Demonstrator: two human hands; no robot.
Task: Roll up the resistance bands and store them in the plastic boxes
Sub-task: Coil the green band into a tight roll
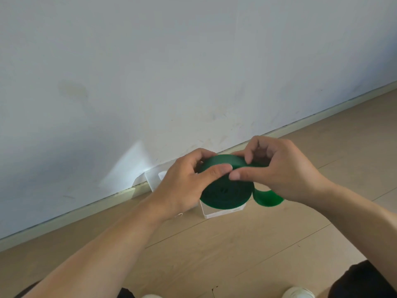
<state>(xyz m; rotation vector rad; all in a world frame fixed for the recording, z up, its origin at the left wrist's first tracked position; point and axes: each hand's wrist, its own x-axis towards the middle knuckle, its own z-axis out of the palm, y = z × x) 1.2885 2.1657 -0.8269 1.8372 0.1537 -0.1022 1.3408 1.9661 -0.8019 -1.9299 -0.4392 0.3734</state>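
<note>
- A person's left hand [184,179] and right hand [277,168] hold a green band [225,190] in the air, wound into a thick flat coil above a plastic box [223,212] on the wooden floor [236,254].
- The left hand's fingers are curled round the coil's left edge, thumb laid across the top layer; the right hand pinches the outer wrap, thumb below and fingers over the top.
- A short loose tail [268,197] of the band hangs in a loop under the right hand, so the rolling looks nearly finished but not closed off.
- To finish well, the tail likely needs feeding on flat and taut, with the left thumb pressing each new layer so the stretchy strip cannot spring open or slide sideways into a cone.
- Grip should probably be passed hand to hand only once the other thumb has pinned the wrap.
- A second clear box [153,179] stands just behind the left hand, close against the baseboard [64,214] and wall [193,61]; whether either box holds anything cannot be told.
- Room is tight toward the wall; bare floor lies open to the right and toward the person, whose dark-clad knees [365,280] and white shoes [298,293] frame the near edge.
- The coil appears about as wide as the near box's opening, so a level, centred descent seems wise.
</note>
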